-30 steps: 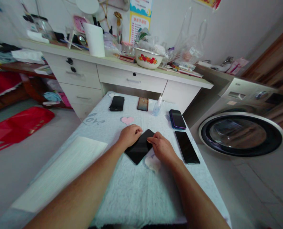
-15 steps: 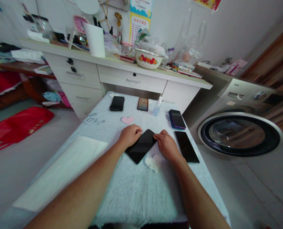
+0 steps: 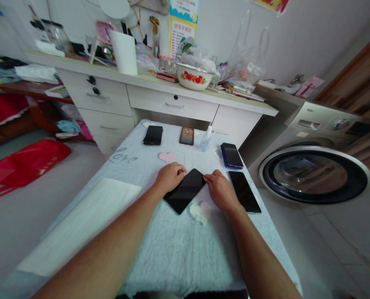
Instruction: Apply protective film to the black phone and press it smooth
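A black smartphone (image 3: 186, 191) lies slantwise, dark screen up, on the cloth-covered table (image 3: 178, 257) in front of me. My left hand (image 3: 170, 177) is closed at its upper left edge, fingers curled, with the fingertips partly hidden. At the upper right corner, my right hand (image 3: 219, 187) pinches with thumb and fingers. Just right of that hand rests a second black phone (image 3: 244, 192). Beyond it is a stack of phones (image 3: 232, 155) with a purple-blue edge.
Farther back are a black phone (image 3: 153, 135), a brown phone or case (image 3: 187, 136) and a clear spray bottle (image 3: 205, 140). A white sheet (image 3: 82, 224) lies at left. Behind stands a white desk (image 3: 172, 101) bearing a flowered bowl (image 3: 194, 77); a washing machine (image 3: 312, 162) is at right.
My right hand has shifted slightly to the right at the phone's corner. My left hand and the phone look the same.
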A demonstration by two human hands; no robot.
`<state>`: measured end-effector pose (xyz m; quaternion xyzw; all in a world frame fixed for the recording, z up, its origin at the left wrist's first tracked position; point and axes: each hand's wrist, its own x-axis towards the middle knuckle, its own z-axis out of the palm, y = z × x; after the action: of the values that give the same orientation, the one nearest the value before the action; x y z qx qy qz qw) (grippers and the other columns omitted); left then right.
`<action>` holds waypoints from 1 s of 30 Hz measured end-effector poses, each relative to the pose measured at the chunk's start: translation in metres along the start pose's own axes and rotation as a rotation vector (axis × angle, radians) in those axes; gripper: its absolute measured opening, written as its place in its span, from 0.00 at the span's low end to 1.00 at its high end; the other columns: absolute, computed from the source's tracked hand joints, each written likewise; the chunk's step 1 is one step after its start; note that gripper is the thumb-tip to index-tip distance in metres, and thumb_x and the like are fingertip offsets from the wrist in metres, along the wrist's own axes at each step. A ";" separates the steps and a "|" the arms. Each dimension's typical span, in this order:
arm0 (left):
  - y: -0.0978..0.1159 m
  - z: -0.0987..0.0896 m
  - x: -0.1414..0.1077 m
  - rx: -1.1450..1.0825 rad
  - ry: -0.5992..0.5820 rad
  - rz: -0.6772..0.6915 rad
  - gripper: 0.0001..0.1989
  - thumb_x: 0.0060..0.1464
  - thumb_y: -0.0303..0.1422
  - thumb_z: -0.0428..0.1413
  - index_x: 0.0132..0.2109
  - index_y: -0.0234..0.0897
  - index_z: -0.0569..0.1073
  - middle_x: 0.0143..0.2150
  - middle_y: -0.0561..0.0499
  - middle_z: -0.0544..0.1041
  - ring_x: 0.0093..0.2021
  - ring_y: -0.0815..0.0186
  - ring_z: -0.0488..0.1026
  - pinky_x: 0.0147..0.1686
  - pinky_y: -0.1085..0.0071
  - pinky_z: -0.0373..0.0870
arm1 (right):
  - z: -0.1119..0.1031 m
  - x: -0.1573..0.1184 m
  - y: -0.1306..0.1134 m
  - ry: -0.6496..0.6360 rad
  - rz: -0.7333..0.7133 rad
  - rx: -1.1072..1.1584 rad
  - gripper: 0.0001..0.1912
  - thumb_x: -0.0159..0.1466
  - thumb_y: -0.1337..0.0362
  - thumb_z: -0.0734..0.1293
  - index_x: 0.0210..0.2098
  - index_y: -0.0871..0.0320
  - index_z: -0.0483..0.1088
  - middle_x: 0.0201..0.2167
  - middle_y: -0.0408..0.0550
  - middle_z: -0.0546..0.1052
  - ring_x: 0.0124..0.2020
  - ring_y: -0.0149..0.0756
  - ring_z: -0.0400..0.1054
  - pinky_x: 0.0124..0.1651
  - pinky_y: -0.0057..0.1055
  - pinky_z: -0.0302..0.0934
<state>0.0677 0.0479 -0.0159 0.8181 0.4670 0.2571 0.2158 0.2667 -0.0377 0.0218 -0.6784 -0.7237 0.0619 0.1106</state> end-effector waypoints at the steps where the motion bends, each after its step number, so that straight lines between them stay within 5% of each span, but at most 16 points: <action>1: 0.000 0.000 0.000 0.000 -0.001 0.002 0.08 0.54 0.29 0.53 0.36 0.38 0.78 0.35 0.51 0.75 0.36 0.66 0.72 0.37 0.71 0.64 | 0.000 -0.001 0.000 -0.002 -0.001 -0.006 0.17 0.71 0.64 0.55 0.39 0.56 0.75 0.37 0.49 0.69 0.38 0.33 0.66 0.42 0.27 0.53; 30: 0.002 -0.003 -0.002 0.007 -0.042 0.031 0.10 0.55 0.31 0.53 0.37 0.39 0.79 0.36 0.50 0.77 0.38 0.65 0.72 0.39 0.70 0.65 | 0.003 -0.008 -0.023 -0.073 -0.216 0.095 0.16 0.68 0.69 0.57 0.45 0.54 0.76 0.40 0.48 0.71 0.38 0.33 0.66 0.41 0.25 0.56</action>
<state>0.0666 0.0457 -0.0124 0.8313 0.4503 0.2415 0.2188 0.2441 -0.0473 0.0236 -0.5876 -0.7925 0.1086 0.1223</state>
